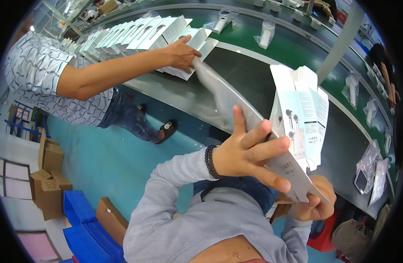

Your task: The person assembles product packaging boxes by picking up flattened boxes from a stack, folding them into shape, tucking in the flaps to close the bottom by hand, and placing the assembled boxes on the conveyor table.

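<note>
One flat carton [299, 176] in right hand [317, 204], bagged white devices [266, 36]

A long, thin white board [293, 171], apparently a flattened carton, is held up on a slant and seen nearly edge-on. Its near end is pinched in the grip of the right hand [314, 202], and its middle is overlapped by the spread fingers of the left hand [254, 153]. Small dark print is carried on its near part, while its far stretch is left plain and slightly glossy. A notch is cut near its lower end. Beside the worktop [342, 153], the board is extended diagonally, with its far end raised over the worktop's edge.
</note>
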A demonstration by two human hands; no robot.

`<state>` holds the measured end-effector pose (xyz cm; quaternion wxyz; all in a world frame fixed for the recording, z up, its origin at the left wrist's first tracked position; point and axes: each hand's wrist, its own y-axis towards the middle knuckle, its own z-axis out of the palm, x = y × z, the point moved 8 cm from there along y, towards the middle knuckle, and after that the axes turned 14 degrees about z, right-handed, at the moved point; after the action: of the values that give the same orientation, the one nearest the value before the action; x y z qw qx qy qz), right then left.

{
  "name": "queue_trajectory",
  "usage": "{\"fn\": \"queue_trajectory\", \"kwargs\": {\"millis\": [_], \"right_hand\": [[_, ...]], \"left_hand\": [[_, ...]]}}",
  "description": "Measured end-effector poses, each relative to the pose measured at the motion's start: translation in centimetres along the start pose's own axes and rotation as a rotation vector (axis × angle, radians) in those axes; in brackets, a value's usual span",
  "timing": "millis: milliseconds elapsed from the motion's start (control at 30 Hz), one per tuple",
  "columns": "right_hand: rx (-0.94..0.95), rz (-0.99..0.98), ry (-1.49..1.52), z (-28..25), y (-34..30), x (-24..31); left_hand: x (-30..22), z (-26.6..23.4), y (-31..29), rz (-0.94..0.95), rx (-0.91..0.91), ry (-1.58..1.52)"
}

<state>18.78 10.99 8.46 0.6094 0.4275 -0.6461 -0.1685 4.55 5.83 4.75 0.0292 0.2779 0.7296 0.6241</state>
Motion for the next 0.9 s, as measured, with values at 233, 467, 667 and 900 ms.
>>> {"fn": "queue_trajectory", "kwargs": {"millis": [233,467,667,900], "right_hand": [[-0.025,0.256,-0.135,0.8,-2.3,-3.5],[0.018,0.24,-0.236,1.6,-2.0,-5.2],[0.075,0.428,0.574,2.1,-6.4,-9.6],[0.166,0.654,0.367,6.7,-9.2,-12.9]], "left_hand": [[0.9,-1.3,0.0,-0.158,0.395,-0.19],[1.9,-2.7,0.3,-0.181,0.209,-0.236],[1.1,-2.9,-1.5,-0.536,0.242,-0.191],[0.4,-0.3,-7.0,-1.123,-0.095,-0.586]]}}
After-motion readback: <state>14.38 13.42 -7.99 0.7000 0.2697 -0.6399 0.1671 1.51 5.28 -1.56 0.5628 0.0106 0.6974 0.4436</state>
